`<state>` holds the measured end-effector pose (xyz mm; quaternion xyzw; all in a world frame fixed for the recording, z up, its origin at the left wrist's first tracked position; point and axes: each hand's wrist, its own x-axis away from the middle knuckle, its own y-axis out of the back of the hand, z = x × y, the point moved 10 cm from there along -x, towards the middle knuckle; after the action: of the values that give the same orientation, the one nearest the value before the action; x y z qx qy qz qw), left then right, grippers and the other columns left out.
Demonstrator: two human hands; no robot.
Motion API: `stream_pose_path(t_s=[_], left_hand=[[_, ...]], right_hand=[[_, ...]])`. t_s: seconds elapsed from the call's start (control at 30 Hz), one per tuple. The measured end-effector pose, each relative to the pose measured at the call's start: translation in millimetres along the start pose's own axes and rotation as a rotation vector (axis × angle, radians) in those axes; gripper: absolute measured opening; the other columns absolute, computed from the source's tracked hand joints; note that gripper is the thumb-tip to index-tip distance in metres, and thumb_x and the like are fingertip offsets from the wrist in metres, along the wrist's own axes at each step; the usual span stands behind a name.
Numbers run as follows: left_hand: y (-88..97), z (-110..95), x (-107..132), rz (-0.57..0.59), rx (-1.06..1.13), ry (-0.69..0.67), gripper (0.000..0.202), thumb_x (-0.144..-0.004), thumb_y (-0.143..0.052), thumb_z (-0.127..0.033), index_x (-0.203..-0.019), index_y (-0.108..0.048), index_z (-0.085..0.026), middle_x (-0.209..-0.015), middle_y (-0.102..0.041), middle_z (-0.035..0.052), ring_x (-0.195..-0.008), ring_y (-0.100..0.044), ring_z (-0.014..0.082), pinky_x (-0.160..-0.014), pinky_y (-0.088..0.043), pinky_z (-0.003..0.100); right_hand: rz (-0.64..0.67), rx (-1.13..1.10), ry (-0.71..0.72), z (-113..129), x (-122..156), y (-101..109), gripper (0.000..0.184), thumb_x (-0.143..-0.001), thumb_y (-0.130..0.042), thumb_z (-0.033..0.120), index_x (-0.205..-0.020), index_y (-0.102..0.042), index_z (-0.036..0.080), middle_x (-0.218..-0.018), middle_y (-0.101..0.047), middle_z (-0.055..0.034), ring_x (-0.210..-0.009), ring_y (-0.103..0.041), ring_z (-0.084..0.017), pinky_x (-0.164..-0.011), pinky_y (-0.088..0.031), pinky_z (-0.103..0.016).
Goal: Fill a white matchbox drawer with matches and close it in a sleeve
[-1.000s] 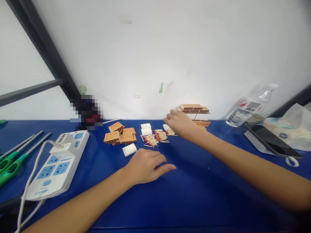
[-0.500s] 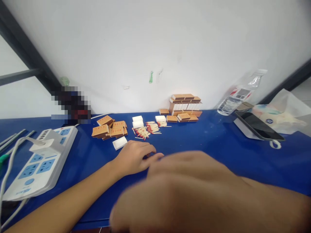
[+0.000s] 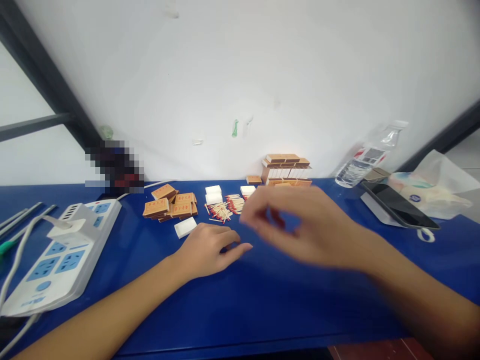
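My left hand (image 3: 213, 250) rests on the blue table with its fingers loosely bent, the thumb stretched out apart from them, and nothing visible in it. A white inner matchbox tray (image 3: 185, 227) lies by its knuckles. My right hand (image 3: 300, 225) is raised above the table, right of the loose matches (image 3: 219, 211); its fingers and thumb curve toward each other. Motion blurs its fingertips, so I cannot tell whether they hold anything. A second pile of red-tipped matches (image 3: 234, 203) lies behind its fingers, near another white tray (image 3: 247, 190). Two more trays (image 3: 213, 195) stand behind the matches.
Brown matchboxes (image 3: 170, 204) are heaped at left; others form a stack (image 3: 287, 165) against the wall. A power strip (image 3: 71, 257) with cables lies at left. On the right are a leaning water bottle (image 3: 365, 157), a phone (image 3: 399, 204) and a plastic bag (image 3: 435, 185).
My right hand has moved forward and away from the camera, toward the matches, now partly covering the stacked matchboxes. My left hand stays in nearly the same place.
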<state>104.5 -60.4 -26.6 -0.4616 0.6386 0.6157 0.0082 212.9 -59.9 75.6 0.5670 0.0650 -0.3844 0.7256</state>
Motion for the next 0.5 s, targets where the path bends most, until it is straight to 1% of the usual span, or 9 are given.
stream_pose_path(t_s=[0.03,0.07,0.13,0.17,0.23,0.27,0.33,0.4,0.5], left_hand=[[0.6,-0.7,-0.2,-0.004,0.006,-0.010,0.035,-0.105,-0.061,-0.042,-0.081,-0.074,-0.019,-0.065,-0.070,-0.0002,-0.055,-0.064,0.0130,-0.052,-0.046,0.026],[1.1,-1.5,-0.5,-0.007,0.015,-0.020,0.034,-0.105,-0.062,-0.041,-0.082,-0.074,-0.018,-0.065,-0.070,-0.0005,-0.054,-0.064,0.0125,-0.052,-0.045,0.026],[2.7,-1.2,-1.1,-0.016,0.028,-0.024,0.033,-0.104,-0.063,-0.039,-0.082,-0.074,-0.017,-0.064,-0.069,-0.0009,-0.053,-0.062,0.0116,-0.053,-0.044,0.025],[2.9,-0.7,-1.4,-0.016,0.032,-0.024,0.033,-0.104,-0.063,-0.039,-0.082,-0.074,-0.017,-0.064,-0.069,-0.0010,-0.053,-0.062,0.0114,-0.053,-0.044,0.024],[2.1,1.2,-1.9,-0.008,0.039,-0.018,0.032,-0.104,-0.063,-0.038,-0.082,-0.074,-0.017,-0.063,-0.069,-0.0012,-0.052,-0.062,0.0111,-0.053,-0.043,0.024],[1.6,2.4,-2.3,-0.004,0.040,-0.014,0.031,-0.104,-0.063,-0.038,-0.082,-0.074,-0.017,-0.063,-0.069,-0.0014,-0.052,-0.061,0.0111,-0.053,-0.043,0.024],[1.2,4.8,-2.8,-0.005,0.035,-0.005,0.030,-0.104,-0.063,-0.037,-0.083,-0.074,-0.018,-0.063,-0.068,-0.0018,-0.053,-0.062,0.0112,-0.053,-0.044,0.024],[2.1,7.2,-3.2,-0.016,0.017,0.001,0.030,-0.104,-0.063,-0.037,-0.083,-0.073,-0.018,-0.063,-0.068,-0.0024,-0.053,-0.062,0.0114,-0.054,-0.044,0.025],[4.7,9.7,-3.4,-0.042,-0.003,0.000,0.029,-0.103,-0.063,-0.035,-0.082,-0.074,-0.018,-0.062,-0.068,-0.0031,-0.053,-0.062,0.0112,-0.053,-0.043,0.026]], right_hand=[[0.003,0.052,-0.077,-31.3,-0.8,3.5,0.017,-0.099,-0.057,0.030,-0.107,-0.072,0.027,-0.097,-0.079,-0.0024,-0.077,-0.069,-0.017,-0.066,-0.056,-0.031],[-0.002,0.124,-0.149,-64.8,2.7,7.4,0.017,-0.100,-0.057,0.033,-0.104,-0.071,0.024,-0.097,-0.078,-0.0042,-0.076,-0.068,-0.017,-0.065,-0.053,-0.031],[-0.015,0.357,-0.293,-132.1,19.6,16.9,0.019,-0.099,-0.056,0.036,-0.098,-0.070,0.022,-0.097,-0.078,-0.0074,-0.079,-0.068,-0.022,-0.069,-0.049,-0.034],[-0.036,0.485,-0.368,-161.2,31.1,23.5,0.022,-0.097,-0.058,0.040,-0.097,-0.069,0.021,-0.098,-0.078,-0.0097,-0.084,-0.069,-0.025,-0.069,-0.048,-0.036],[0.017,0.647,-0.485,-204.0,52.2,25.4,0.033,-0.097,-0.058,0.051,-0.098,-0.068,0.020,-0.100,-0.077,-0.0127,-0.090,-0.070,-0.030,-0.069,-0.046,-0.037],[0.038,0.704,-0.547,-217.4,60.7,26.2,0.039,-0.096,-0.057,0.058,-0.101,-0.067,0.020,-0.102,-0.077,-0.0140,-0.091,-0.070,-0.032,-0.068,-0.044,-0.037],[0.075,0.766,-0.646,-228.8,70.4,24.9,0.051,-0.096,-0.053,0.068,-0.105,-0.066,0.020,-0.104,-0.078,-0.0153,-0.092,-0.071,-0.034,-0.066,-0.043,-0.037],[0.086,0.793,-0.714,-226.9,71.3,22.2,0.058,-0.094,-0.050,0.073,-0.110,-0.065,0.019,-0.104,-0.078,-0.0158,-0.092,-0.072,-0.036,-0.067,-0.042,-0.037],[0.114,0.827,-0.765,-219.8,66.5,14.6,0.061,-0.094,-0.049,0.073,-0.114,-0.063,0.017,-0.102,-0.079,-0.0175,-0.090,-0.074,-0.037,-0.067,-0.043,-0.038]])
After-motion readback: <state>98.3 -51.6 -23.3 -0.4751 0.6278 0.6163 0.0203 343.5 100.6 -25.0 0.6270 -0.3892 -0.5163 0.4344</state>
